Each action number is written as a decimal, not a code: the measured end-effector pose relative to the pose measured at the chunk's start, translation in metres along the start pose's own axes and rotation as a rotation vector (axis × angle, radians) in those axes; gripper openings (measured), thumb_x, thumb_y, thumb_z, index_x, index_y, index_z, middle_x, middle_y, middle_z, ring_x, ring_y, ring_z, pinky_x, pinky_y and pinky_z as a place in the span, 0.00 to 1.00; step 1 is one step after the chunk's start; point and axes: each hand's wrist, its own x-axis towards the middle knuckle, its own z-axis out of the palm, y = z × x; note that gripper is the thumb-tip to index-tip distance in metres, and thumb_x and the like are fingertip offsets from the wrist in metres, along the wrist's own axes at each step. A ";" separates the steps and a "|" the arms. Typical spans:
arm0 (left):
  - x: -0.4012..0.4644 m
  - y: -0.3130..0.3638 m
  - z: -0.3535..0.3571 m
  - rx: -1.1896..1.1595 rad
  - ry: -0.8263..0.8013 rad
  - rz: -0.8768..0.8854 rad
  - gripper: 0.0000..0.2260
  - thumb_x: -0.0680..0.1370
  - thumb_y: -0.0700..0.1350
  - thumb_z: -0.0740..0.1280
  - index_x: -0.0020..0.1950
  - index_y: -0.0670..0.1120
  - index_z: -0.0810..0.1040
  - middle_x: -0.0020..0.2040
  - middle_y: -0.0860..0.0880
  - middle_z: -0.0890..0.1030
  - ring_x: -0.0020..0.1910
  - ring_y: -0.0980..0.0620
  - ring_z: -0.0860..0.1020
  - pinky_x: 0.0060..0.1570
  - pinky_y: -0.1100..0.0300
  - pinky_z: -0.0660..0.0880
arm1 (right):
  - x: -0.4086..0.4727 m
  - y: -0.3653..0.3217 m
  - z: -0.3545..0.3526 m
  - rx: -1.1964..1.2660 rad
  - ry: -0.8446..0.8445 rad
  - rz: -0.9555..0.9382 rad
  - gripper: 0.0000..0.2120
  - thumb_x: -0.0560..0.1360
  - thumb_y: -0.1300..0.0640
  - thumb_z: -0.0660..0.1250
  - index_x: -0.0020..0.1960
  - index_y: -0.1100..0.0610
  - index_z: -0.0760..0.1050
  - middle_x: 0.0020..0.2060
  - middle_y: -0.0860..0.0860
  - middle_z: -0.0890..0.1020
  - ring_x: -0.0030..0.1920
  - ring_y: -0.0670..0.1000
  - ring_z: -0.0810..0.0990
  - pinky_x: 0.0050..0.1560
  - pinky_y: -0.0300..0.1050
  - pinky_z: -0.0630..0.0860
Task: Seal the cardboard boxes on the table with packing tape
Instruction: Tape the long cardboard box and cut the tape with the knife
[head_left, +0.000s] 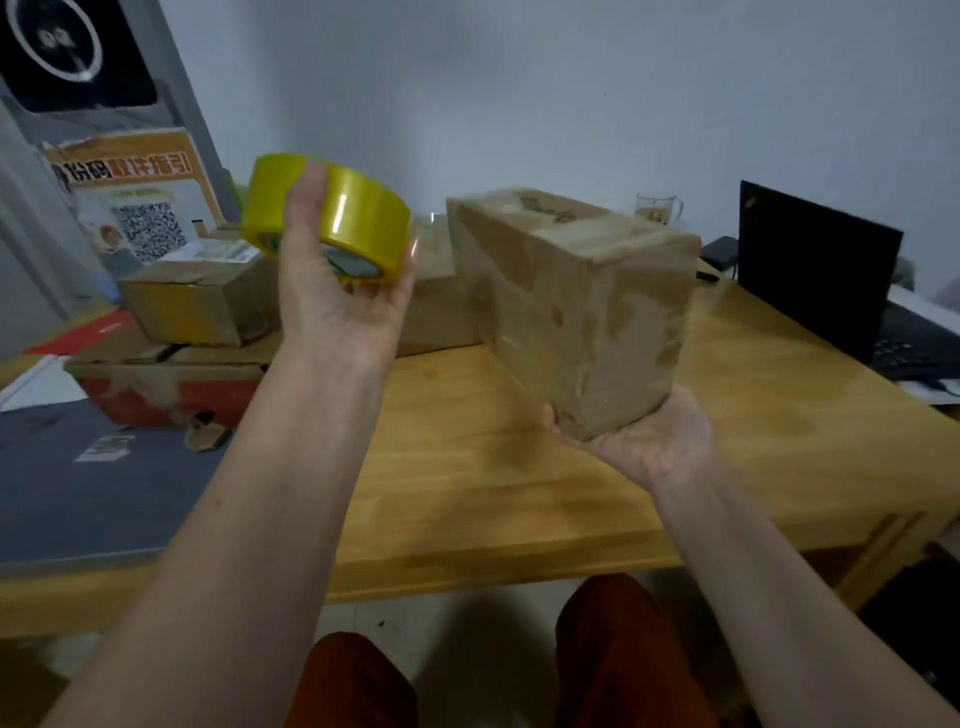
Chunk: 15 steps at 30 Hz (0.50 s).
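My left hand (332, 306) holds a yellow roll of packing tape (332, 218) raised above the wooden table (467, 483), thumb over its rim. My right hand (644, 441) cups the bottom corner of a brown cardboard box (576, 301), lifted and tilted above the table, its sides shiny with tape. Behind the tape roll another cardboard box (436, 306) rests on the table. At the left a small box (202, 306) with a label sits on a larger flat box (166, 384) with red sides.
An open black laptop (815, 280) stands at the right edge of the table, with a glass mug (657, 208) and a dark device behind the held box. A grey mat (78, 483) covers the left of the table. A poster with a QR code leans at the back left.
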 end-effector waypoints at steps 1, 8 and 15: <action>0.001 0.000 0.000 0.012 0.004 0.027 0.26 0.71 0.51 0.77 0.65 0.46 0.74 0.59 0.43 0.78 0.55 0.43 0.80 0.43 0.53 0.81 | 0.001 -0.005 -0.002 0.026 -0.020 -0.017 0.26 0.79 0.49 0.47 0.57 0.59 0.82 0.56 0.63 0.81 0.50 0.65 0.82 0.51 0.67 0.73; 0.006 -0.022 -0.009 0.139 0.022 -0.075 0.20 0.72 0.52 0.76 0.59 0.47 0.76 0.52 0.45 0.81 0.45 0.47 0.83 0.41 0.56 0.81 | 0.013 -0.024 -0.011 0.051 -0.022 -0.068 0.24 0.80 0.49 0.48 0.60 0.59 0.78 0.56 0.64 0.81 0.51 0.66 0.82 0.49 0.65 0.75; 0.028 -0.038 -0.018 0.243 -0.051 -0.148 0.30 0.63 0.50 0.77 0.64 0.47 0.75 0.58 0.45 0.77 0.60 0.45 0.78 0.45 0.54 0.81 | 0.032 -0.061 -0.017 -0.087 -0.053 -0.115 0.25 0.79 0.50 0.47 0.68 0.56 0.74 0.65 0.63 0.75 0.66 0.68 0.71 0.64 0.69 0.65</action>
